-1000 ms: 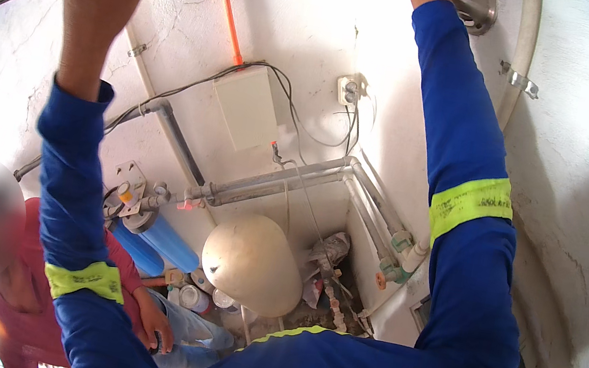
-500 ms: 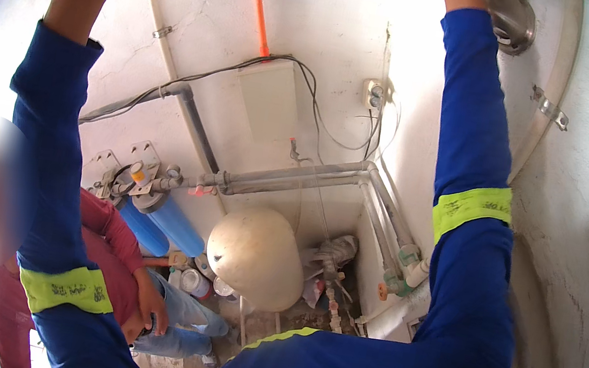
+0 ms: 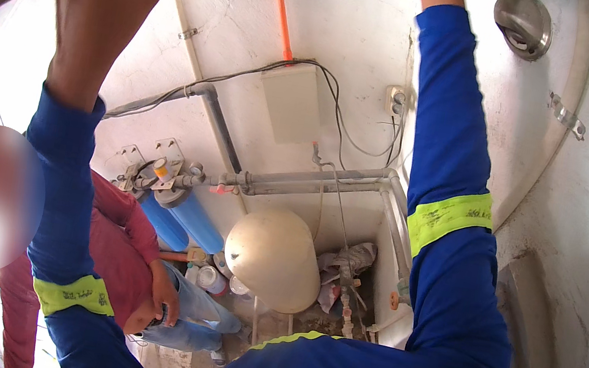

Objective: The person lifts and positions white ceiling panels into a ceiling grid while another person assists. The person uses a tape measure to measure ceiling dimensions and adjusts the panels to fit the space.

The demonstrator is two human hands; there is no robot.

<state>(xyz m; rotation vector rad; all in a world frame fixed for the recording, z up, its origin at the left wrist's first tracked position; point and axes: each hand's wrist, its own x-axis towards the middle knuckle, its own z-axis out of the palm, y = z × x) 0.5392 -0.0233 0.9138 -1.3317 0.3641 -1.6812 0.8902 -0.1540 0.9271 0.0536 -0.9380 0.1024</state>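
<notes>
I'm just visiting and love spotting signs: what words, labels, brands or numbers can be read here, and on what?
None can be read.
Left yellow band: dark marks, too blurred to read.
Right yellow band: dark marks, also too smudged to read.
White tub: too small to tell whether it has words.
Box and blue filters: no writing that I can see.

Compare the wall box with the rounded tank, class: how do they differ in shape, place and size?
The box has a flat face and straight edges; the tank bulges and curves. The box is on the wall above the grey pipes; the tank is below them. The tank looks larger in the picture than the box. Both are pale.
</notes>
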